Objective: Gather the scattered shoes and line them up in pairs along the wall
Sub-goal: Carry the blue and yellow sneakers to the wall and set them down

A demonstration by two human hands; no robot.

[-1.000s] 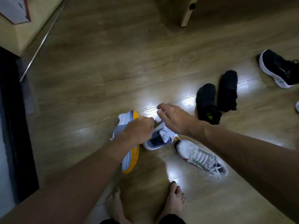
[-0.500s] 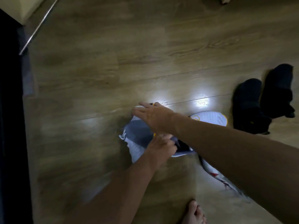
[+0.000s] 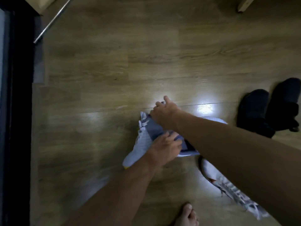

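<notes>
Change since half a second ago: your hands and the grey-and-white sneakers have shifted a little right and lower in view; the black pair now sits at the right edge.

Left hand (image 3: 164, 150): fingers curled on the heel end of the nearer grey-and-white sneaker (image 3: 143, 142), toe pointing toward you.
Right hand (image 3: 164, 111): fingers bent over the collar of the second grey-and-white sneaker (image 3: 189, 149), mostly hidden under your forearm; whether it truly grips, I cannot tell.
White laced sneaker (image 3: 231, 185): flat on the floor (image 3: 97, 79), under your right arm, unpaired here.
Black shoes (image 3: 267, 110): side by side, well apart from your hands.

Handling: take each sneaker firmly by the collar and carry both together, soles down.
Clearance: broad bare floor lies ahead and left, toward the dark edge (image 3: 17, 111); your bare foot (image 3: 187, 216) is near.
</notes>
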